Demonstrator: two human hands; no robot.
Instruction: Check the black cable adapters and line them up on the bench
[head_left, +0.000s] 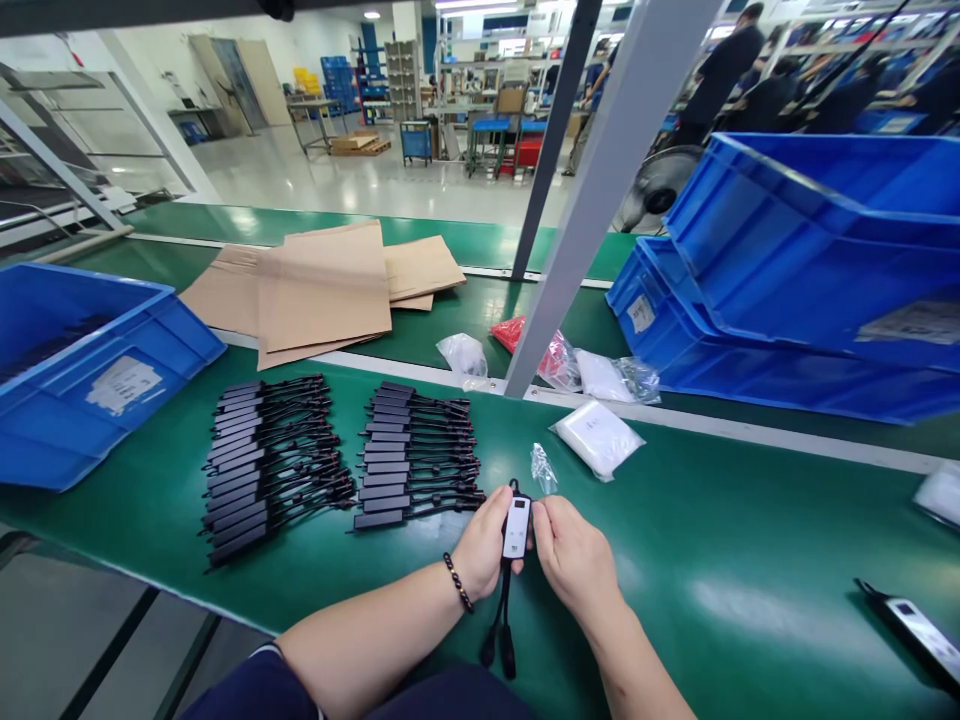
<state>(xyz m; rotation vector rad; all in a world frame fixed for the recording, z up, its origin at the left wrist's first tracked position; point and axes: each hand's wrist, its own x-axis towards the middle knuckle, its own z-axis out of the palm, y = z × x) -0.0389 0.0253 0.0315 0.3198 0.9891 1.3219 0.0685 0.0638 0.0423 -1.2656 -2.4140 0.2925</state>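
The left hand [480, 550], which wears a dark beaded bracelet [458, 583], closes around a small black device with a silver-white face [516, 528]. The device stands almost upright in the fingers, a short black loop at its top and two black cables with thick ends [500, 640] hanging below it. Its face has a dark window near the top and tiny print near the bottom, too small to read. The right hand [576, 555] is at the device's right edge, fingers curled in and thumb against them; whether it pinches anything is hidden.

Left of the left hand, two rows of slim black cabled modules [386, 472] [244, 480] lie side by side on the green work surface [720, 560]. Farther left is a blue plastic bin [150, 375] with a worn white label, its lettering illegible. Just beyond the hands is a crumpled clear bag [543, 468], and past it a white plastic-wrapped packet [598, 438] with faint, unreadable marks. Well to the right of the right hand lies another black device with a silver-white face [922, 632]. Beyond it, stacked blue bins [810, 250] carry white labels, also unreadable.
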